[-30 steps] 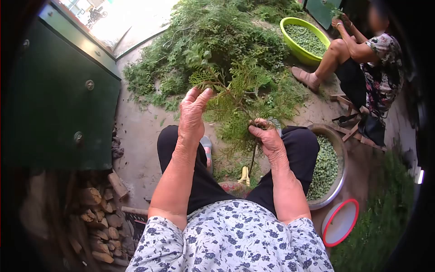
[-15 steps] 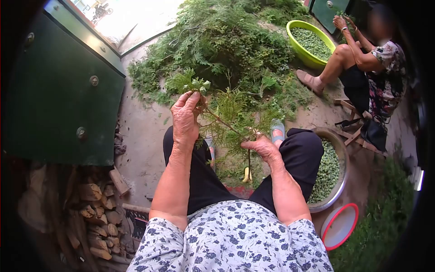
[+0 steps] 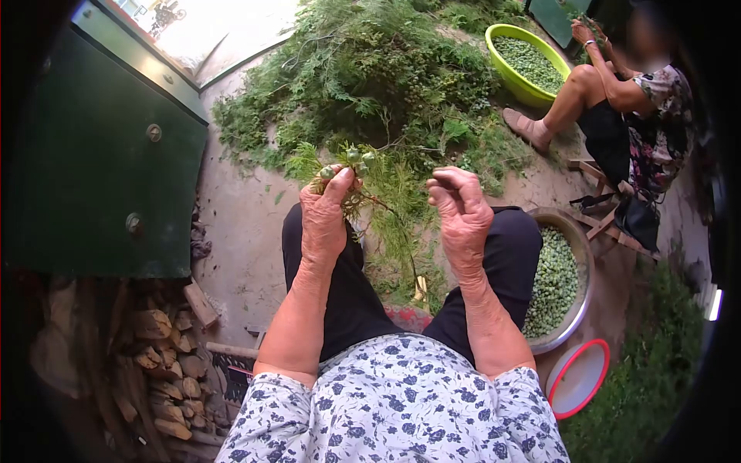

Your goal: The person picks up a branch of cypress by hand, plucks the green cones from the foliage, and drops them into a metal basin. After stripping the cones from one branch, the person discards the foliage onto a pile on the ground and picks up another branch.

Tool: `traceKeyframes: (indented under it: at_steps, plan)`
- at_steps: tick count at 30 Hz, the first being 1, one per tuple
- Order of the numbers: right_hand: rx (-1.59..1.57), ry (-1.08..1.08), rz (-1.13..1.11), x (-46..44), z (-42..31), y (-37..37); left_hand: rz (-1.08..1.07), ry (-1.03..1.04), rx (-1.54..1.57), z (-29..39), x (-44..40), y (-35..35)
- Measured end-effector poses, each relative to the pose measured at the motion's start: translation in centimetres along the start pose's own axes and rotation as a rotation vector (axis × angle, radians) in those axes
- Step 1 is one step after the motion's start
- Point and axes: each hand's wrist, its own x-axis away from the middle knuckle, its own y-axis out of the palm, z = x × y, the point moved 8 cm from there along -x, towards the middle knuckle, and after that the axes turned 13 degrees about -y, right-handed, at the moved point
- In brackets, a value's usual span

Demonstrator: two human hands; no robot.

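My left hand [image 3: 324, 220] is closed on a leafy conifer branch [image 3: 395, 208], pinching it near its upper tip. Pale green cones [image 3: 353, 154] stick out above the thumb. From there the branch slants down to the right, its stem ending between my knees. My right hand [image 3: 465, 220] is raised to the right of the branch, apart from it. Its fingers are loosely bent and apart, with nothing visible in them. Beside my right knee stands a metal basin [image 3: 584, 297] holding many green cones [image 3: 554, 285].
Ahead lies a large heap of cut branches [image 3: 363, 85]. A yellow-green tub [image 3: 502, 65] of cones stands beyond, near a seated person [image 3: 656, 131] handling a sprig. A red-rimmed bowl [image 3: 575, 386] is at lower right. Firewood [image 3: 174, 370] and a green metal panel [image 3: 108, 154] are left.
My right hand has let go of the branch and risen away from it. My left hand has shifted slightly right and down, still holding the branch, which now hangs more steeply.
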Motion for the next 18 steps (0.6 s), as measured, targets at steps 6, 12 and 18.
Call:
traceKeyframes:
  at_steps: [6, 12, 18]
  plan:
    - [-0.112, -0.148, -0.138, -2.2, -4.0, 3.1, -0.014, -0.064, -0.041, 0.5, 2.0, 3.5]
    - [-0.177, 0.011, -0.198, -1.3, -2.9, 4.0, -0.101, -0.127, -0.030, 0.0, 2.9, 4.4]
    - [-0.286, -0.011, -0.164, -0.8, -4.1, 4.0, -0.128, -0.205, 0.024, 0.1, 4.0, 4.8]
